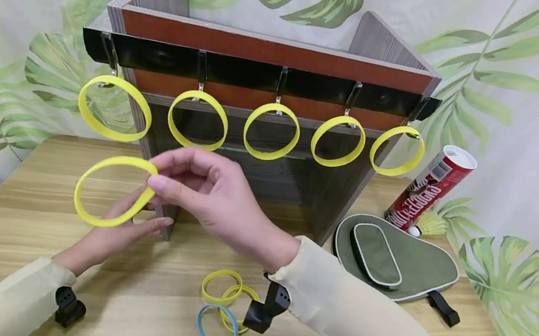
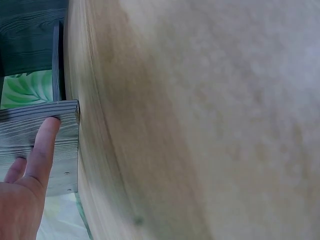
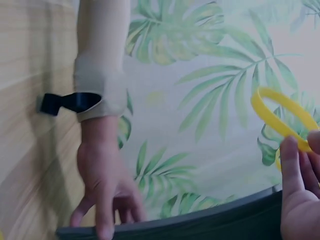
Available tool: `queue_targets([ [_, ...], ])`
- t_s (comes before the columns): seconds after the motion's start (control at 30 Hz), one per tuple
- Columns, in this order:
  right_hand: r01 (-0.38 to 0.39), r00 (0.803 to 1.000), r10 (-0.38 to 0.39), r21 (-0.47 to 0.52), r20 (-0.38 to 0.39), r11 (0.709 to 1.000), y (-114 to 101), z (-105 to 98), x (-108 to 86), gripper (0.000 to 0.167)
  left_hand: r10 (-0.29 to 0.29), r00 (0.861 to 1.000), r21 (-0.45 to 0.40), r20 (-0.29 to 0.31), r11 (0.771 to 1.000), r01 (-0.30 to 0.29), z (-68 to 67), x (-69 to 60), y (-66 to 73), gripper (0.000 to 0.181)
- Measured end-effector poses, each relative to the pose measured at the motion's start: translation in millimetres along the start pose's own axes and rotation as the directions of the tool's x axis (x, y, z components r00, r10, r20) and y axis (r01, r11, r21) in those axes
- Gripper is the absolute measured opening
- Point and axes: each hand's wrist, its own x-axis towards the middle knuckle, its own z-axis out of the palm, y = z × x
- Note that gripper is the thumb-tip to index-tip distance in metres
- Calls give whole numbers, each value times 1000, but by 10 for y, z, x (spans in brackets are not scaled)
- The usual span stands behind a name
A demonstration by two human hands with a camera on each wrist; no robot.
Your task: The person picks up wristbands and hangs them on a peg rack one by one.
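Observation:
Between thumb and fingers, my right hand (image 1: pixel 222 201) pinches a yellow ring (image 1: pixel 107 222) in front of the stand's left side; the right wrist view also shows this ring (image 3: pixel 285 102). My left hand (image 1: pixel 104 236) is low at the stand's left side panel (image 1: pixel 164 225), its thumb laid across the front edge. In the left wrist view the left hand (image 2: pixel 30 185) has extended digits against that panel (image 2: pixel 60 150). Above, several yellow rings (image 1: pixel 268 157) hang from clear hooks on a black strip (image 1: pixel 242 73) across the wooden stand (image 1: pixel 266 47).
On the table (image 1: pixel 148 312), two overlapping yellow rings (image 1: pixel 224 271) lie with a blue ring (image 1: pixel 199 326). To the right are a green paddle case (image 1: pixel 422 266), a red tube (image 1: pixel 425 188) and a shuttlecock (image 1: pixel 431 223). Leaf-patterned cloth (image 1: pixel 508 111) hangs behind.

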Motion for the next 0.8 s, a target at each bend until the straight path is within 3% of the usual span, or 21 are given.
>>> queue_targets([
  [0.07, 10, 999, -8, 41, -40, 999, -41, 37, 47, 22, -17, 1000, -17, 8, 1000, 17, -1, 5, 7, 73],
  [0.4, 104, 981, -77, 147, -178, 984, -173, 183, 223, 24, 43, 999, -29, -1, 999, -43, -4, 30, -20, 66],
  [0.6, 120, 970, -65, 229, -235, 966, -207, 221, 298, 26, 68, 998, -39, 3, 997, -68, 0, 38, -25, 65],
  [0.8, 130, 962, -69, 223, -264, 966, -182, 261, 323, 25, 70, 998, -33, 0, 997, -70, 3, 25, -29, 64],
])
